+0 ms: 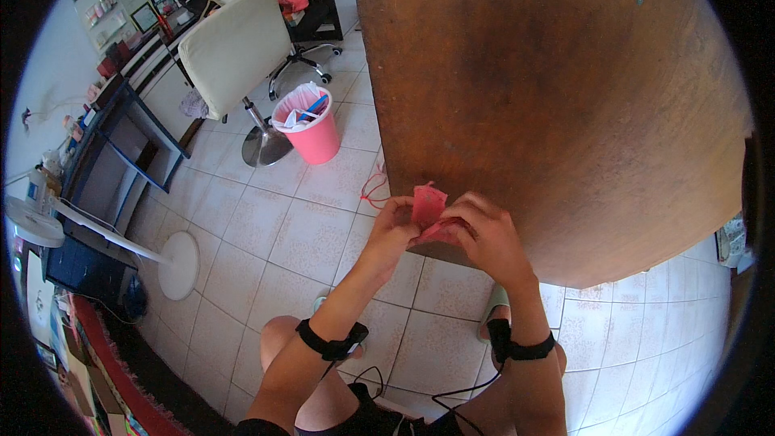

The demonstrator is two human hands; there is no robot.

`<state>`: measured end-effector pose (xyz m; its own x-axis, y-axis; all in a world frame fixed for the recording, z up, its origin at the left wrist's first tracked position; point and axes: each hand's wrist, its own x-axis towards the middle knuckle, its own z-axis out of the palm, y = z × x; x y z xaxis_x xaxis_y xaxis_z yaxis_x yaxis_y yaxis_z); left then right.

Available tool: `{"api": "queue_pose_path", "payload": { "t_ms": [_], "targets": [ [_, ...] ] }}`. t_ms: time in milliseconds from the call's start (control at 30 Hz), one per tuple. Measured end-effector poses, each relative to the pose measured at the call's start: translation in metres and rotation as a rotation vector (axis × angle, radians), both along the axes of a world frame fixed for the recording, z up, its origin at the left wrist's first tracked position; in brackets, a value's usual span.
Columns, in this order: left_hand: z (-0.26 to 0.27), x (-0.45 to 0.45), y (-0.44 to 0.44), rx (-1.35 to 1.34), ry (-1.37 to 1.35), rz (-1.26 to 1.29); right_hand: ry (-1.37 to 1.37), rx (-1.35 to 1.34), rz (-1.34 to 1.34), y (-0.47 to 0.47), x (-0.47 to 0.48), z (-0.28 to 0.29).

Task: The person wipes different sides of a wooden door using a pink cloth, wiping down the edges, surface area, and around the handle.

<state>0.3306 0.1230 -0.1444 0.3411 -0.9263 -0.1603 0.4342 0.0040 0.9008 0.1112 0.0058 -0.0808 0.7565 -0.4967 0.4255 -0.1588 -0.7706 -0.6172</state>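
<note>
A small piece of red fabric (pixel 429 204) is held up between my two hands in front of the wooden door (pixel 484 103). My left hand (pixel 393 230) pinches its left side with thumb and fingers. On the right, my right hand (pixel 487 233) grips a folded part of the same fabric, fingers bent over it. A loop of thin red cord (pixel 375 189) shows beside the door's edge, left of my hands; whether it joins the fabric cannot be told. Both forearms wear black straps.
A pink waste bin (pixel 315 136) and a cream swivel chair (pixel 239 42) stand at the upper left. A white fan's round base (pixel 179 265) rests on the tiled floor, near a dark blue table frame (pixel 136 106). Black cables hang between my forearms and lap.
</note>
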Motion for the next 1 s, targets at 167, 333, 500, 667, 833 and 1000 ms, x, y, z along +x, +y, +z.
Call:
{"api": "queue_pose_path", "payload": {
  "t_ms": [167, 333, 500, 667, 833, 1000],
  "targets": [
    [0.003, -0.002, 0.000, -0.003, -0.001, -0.079, -0.063, -0.006, -0.076, -0.002, 0.001, -0.002],
    [0.002, -0.001, 0.000, -0.002, -0.017, -0.145, -0.120, 0.043, -0.145, -0.001, 0.005, 0.000],
    [0.005, -0.004, -0.006, -0.041, -0.221, -0.133, -0.134, 0.053, -0.185, -0.001, 0.006, -0.001],
    [0.004, 0.000, -0.008, -0.045, -0.361, 0.018, -0.188, 0.135, -0.278, -0.001, 0.013, -0.012],
    [0.019, 0.013, -0.006, -0.154, -0.061, 0.174, -0.239, 0.244, -0.323, 0.000, 0.025, -0.029],
    [0.030, 0.001, -0.004, -0.059, 0.065, 0.184, -0.206, 0.241, -0.275, 0.001, 0.029, -0.046]
  ]
}}
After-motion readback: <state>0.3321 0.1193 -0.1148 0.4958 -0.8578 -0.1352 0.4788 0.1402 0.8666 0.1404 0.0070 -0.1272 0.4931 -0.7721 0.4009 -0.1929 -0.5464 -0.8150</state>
